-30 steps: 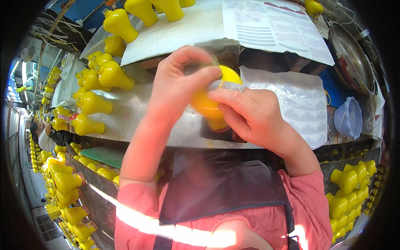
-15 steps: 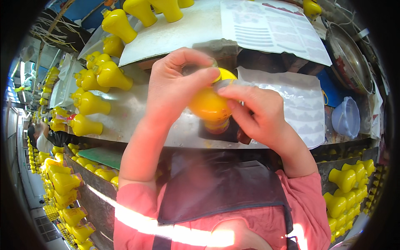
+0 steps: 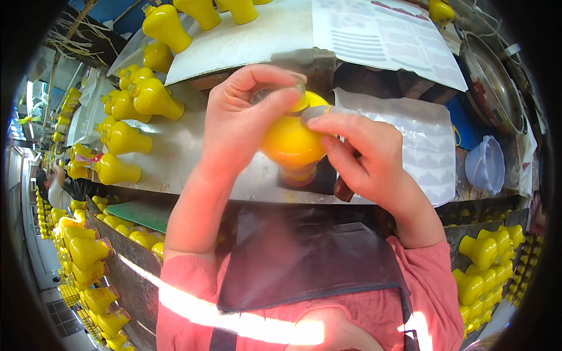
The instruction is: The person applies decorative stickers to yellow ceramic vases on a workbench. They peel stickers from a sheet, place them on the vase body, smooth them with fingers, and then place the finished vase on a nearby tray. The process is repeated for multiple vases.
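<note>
1. Yellow vase (image 3: 291, 143) sits between the hands, over the metal tabletop (image 3: 187, 158)
2. Left hand (image 3: 249, 111): thumb and finger pinch the vase's mouth
3. Right hand (image 3: 366, 146): index fingertip touches a grey strip (image 3: 314, 110) at the vase's shoulder; whether its curled fingers grip the brown piece (image 3: 343, 190) below, I cannot tell
4. Rightward: patterned sheet (image 3: 413, 146), then pale-blue bucket (image 3: 485, 165)

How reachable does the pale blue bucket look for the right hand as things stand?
Probably yes: only the flat sheet seems to lie between the right hand and the pale blue bucket, though that hand is occupied at the yellow vase.
</note>
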`<state>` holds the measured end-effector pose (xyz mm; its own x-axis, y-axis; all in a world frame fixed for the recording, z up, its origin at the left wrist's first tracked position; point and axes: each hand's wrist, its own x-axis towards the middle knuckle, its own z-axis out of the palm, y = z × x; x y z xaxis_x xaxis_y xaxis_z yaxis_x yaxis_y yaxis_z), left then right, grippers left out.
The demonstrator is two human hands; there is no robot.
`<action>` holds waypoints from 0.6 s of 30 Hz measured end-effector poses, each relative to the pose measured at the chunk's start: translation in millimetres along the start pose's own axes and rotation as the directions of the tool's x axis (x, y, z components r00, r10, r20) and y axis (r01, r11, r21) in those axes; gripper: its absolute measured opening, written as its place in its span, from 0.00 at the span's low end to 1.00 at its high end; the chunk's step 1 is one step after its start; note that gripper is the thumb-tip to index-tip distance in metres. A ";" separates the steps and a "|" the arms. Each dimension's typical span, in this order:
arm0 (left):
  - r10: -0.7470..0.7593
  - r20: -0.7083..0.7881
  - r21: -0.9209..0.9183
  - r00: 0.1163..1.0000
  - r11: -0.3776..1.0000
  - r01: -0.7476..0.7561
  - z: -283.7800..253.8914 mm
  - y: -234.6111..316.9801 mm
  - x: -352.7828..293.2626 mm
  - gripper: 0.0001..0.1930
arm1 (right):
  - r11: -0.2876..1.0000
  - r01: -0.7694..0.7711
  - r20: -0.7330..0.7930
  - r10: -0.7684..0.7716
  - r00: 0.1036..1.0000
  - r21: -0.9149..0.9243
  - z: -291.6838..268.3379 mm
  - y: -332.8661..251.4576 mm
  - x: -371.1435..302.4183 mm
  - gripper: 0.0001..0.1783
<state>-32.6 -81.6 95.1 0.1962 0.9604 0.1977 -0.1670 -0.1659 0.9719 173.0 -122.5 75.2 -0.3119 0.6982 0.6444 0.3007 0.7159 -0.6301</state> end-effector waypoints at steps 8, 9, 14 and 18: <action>0.031 0.048 -0.083 0.998 0.996 -0.027 5.0 -2.2 -4.7 0.07 | 0.855 -0.394 -0.040 0.431 0.902 0.336 -4.2 4.5 2.8 0.07; 0.032 0.068 -0.111 0.997 0.994 -0.024 5.1 -2.3 -4.9 0.07 | 0.839 -0.406 -0.016 0.441 0.897 0.363 -6.1 7.1 6.3 0.07; 0.047 0.073 -0.042 0.996 0.998 -0.044 8.2 -2.6 -5.2 0.08 | 0.695 -0.505 0.140 0.512 0.847 0.511 -14.4 11.3 26.0 0.09; 0.047 -0.013 0.032 0.999 0.998 -0.046 9.1 0.2 -6.1 0.09 | 0.773 -0.564 0.088 0.565 0.820 0.289 -12.1 -1.7 19.6 0.10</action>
<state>-25.0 -89.6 95.3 0.1758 0.9544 0.2412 -0.1451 -0.2173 0.9653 177.2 -110.0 94.1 -0.1649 0.9771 0.1344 0.1476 0.1592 -0.9761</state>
